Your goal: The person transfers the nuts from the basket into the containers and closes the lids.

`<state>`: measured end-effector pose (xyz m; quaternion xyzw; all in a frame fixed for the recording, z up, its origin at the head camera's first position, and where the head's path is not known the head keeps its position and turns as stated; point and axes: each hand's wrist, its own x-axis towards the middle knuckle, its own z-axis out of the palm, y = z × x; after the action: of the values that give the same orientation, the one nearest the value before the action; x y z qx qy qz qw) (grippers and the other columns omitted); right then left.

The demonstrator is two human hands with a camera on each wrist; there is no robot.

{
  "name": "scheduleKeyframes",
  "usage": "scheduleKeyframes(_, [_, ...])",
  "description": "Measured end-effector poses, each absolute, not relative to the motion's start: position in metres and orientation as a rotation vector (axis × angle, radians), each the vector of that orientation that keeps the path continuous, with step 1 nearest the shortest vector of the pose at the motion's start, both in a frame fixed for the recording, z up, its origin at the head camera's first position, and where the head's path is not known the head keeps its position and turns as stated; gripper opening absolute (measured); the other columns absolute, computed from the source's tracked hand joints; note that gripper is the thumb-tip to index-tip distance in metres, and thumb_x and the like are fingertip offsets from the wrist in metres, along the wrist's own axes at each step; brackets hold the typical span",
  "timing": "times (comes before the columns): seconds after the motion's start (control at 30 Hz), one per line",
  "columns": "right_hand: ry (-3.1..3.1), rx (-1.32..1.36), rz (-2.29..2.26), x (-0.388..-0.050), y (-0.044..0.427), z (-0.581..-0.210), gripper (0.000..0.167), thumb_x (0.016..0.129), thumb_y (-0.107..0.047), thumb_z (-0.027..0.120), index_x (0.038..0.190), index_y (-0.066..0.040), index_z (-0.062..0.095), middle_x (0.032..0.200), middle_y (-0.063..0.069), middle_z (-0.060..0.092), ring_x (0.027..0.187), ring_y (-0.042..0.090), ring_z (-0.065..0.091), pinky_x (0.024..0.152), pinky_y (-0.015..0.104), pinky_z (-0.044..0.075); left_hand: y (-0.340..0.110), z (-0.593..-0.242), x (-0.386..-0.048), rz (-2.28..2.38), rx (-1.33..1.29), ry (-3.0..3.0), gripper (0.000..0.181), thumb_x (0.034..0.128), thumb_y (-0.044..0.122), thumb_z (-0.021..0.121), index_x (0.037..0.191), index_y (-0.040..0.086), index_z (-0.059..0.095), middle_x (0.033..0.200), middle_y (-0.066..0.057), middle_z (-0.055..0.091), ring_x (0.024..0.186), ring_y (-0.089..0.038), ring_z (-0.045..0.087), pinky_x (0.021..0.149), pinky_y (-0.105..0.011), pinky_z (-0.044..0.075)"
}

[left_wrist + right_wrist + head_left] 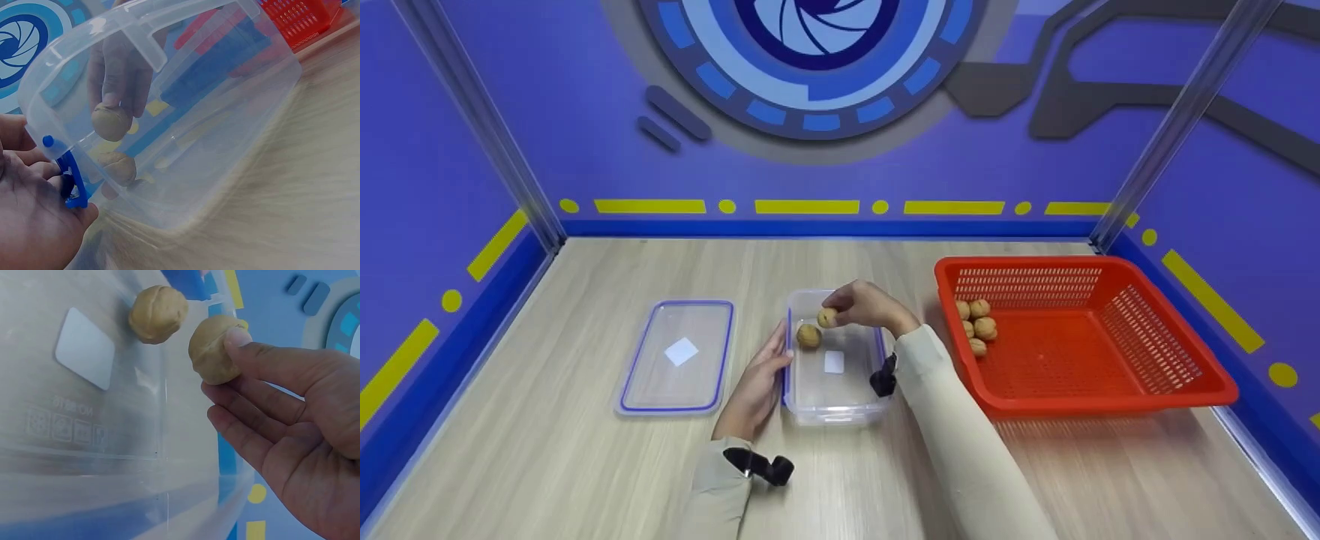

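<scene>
A clear plastic food box (855, 390) stands uncovered on the table, with one walnut (809, 336) lying inside. My left hand (757, 386) rests against the box's left side; in the left wrist view its fingers (42, 169) are beside a blue latch (73, 183). Over the box's far part, my right hand (870, 306) pinches another walnut (827, 318) between thumb and fingers. The right wrist view shows this held walnut (216, 350) near the lying walnut (158, 314), apart from it.
A red plastic basket (1080, 401) stands at the right, with several walnuts (984, 328) along its left wall. At the left lies a clear lid (675, 386) with a blue-purple seal and a white label. Blue panels (840, 180) enclose the table's back and sides.
</scene>
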<state>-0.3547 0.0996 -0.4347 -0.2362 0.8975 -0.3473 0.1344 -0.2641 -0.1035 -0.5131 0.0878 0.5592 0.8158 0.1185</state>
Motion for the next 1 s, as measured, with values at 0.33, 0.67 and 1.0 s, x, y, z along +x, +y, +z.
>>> scheduleKeyframes(0.33, [2.599,-0.651,-0.93,-0.353,0.097,-0.439,0.032,0.08,0.0,0.072,0.112,0.0,0.07,0.109,0.015,0.072,0.101,0.025,0.068,0.09,0.033,0.056,-0.102,-0.513,-0.265,2.39,0.232,1.641,0.066,0.0951,-0.001,0.036,0.153,0.004,0.006,0.162,-0.013,-0.007,0.149,-0.027,-0.01,0.122,-0.039,-0.008])
scheduleKeyframes(0.67, [2.626,-0.649,-0.81,-0.352,0.093,-0.441,0.032,0.077,-0.002,0.075,0.108,0.001,0.071,0.103,0.014,0.073,0.09,0.019,0.066,0.085,0.031,0.057,-0.103,-0.512,-0.264,2.373,0.231,1.659,0.065,0.0957,0.0,0.036,0.154,0.005,0.007,0.161,-0.013,-0.007,0.149,-0.029,-0.01,0.122,-0.041,-0.007])
scheduleKeyframes(1.0, [2.662,-0.69,-0.666,-0.348,0.085,-0.443,0.027,0.075,-0.002,0.073,0.102,-0.001,0.074,0.085,0.007,0.069,0.069,0.01,0.051,0.06,0.017,0.044,-0.104,-0.514,-0.265,2.376,0.258,1.665,0.065,0.0956,0.0,0.036,0.153,0.001,0.005,0.161,-0.016,-0.007,0.149,-0.03,-0.011,0.122,-0.041,-0.008])
